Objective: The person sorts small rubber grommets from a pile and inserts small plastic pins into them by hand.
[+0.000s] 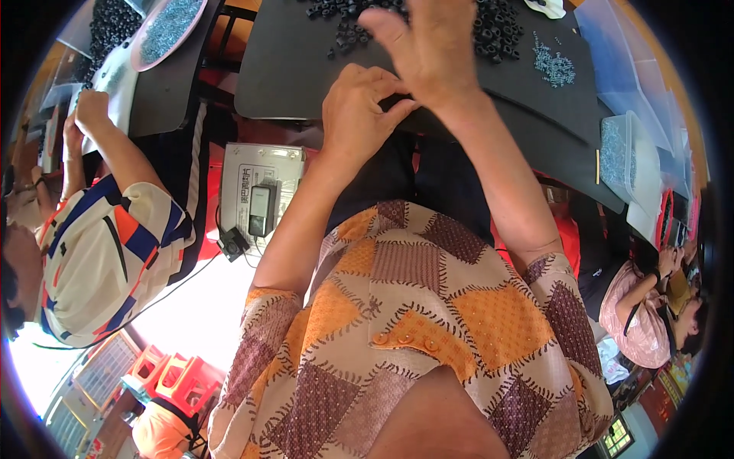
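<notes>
My left hand (359, 111) is at the near edge of the dark table (283, 73), thumb and fingers closed in a pinch. Whatever lies between its fingertips is too small or hidden to make out. Just beyond and to the right, my right hand (440, 57) reaches over the table with the thumb spread wide. Its other fingers run up to the top edge of the picture and are partly cut off. A heap of small black ring-like parts (497, 34) lies around and behind my right hand. To its right is a small pile of silvery screws (554, 67).
A clear tub (618, 153) of small metal pieces stands at the right. On the left, a co-worker (115, 252) sits at another table, near a pink-rimmed tray (170, 30) of metal pieces. A box with a small device (261, 210) rests beside my left forearm. Red stools (183, 382) stand behind.
</notes>
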`<state>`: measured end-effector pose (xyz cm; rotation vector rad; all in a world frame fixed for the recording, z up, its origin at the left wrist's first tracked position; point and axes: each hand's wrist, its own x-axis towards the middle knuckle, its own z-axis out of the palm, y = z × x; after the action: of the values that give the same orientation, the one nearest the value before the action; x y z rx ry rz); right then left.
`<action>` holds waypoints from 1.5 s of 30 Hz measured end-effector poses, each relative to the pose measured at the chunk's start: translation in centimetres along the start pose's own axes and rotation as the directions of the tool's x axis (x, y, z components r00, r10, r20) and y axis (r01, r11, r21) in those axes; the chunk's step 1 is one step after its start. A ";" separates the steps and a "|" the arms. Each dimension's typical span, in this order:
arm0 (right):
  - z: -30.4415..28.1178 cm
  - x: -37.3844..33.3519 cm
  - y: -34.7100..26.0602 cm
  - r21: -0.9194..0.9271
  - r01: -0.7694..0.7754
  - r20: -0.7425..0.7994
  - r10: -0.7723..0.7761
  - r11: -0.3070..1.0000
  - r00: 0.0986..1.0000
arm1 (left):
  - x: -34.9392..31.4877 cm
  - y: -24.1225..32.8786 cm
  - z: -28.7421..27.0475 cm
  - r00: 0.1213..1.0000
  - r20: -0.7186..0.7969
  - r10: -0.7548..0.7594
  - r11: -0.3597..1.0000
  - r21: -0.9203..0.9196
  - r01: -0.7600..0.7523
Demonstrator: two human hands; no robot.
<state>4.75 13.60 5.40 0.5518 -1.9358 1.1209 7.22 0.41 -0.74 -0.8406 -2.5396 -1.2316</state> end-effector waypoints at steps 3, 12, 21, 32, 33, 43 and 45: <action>0.2 -3.6 2.5 -0.314 0.045 0.204 0.022 0.948 0.979 | 0.2 -0.5 0.8 0.994 -0.102 0.043 0.999 0.015 -0.042; -2.1 -0.1 1.0 -0.173 -0.035 0.102 0.053 0.984 0.993 | -0.1 -0.1 0.2 0.999 -0.041 0.008 0.999 -0.032 -0.010; -0.3 -4.1 2.5 -0.358 0.012 0.280 0.095 0.934 0.955 | 0.6 0.0 0.2 1.000 -0.022 0.000 1.000 0.026 0.001; -7.7 -2.3 -2.4 0.071 -0.417 0.469 0.339 0.906 0.816 | 0.9 0.3 -3.4 0.861 0.422 -0.285 0.438 -0.741 0.508; -7.4 -3.1 -2.0 0.053 -0.320 0.471 0.259 0.946 0.843 | 0.9 0.1 -3.3 0.860 0.425 -0.282 0.437 -0.741 0.510; -7.5 -5.4 -0.9 0.087 -0.345 0.417 0.280 0.935 0.865 | 0.3 -0.4 -2.1 0.775 0.614 -0.150 0.144 -0.762 0.631; -7.9 -5.4 -1.3 0.063 -0.362 0.420 0.304 0.930 0.855 | 0.4 -0.4 -2.0 0.765 0.636 -0.103 0.123 -0.755 0.644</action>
<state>12.18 19.63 3.81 0.5697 -2.3918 1.4621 6.51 -1.12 0.41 -0.5704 -1.9790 -3.3926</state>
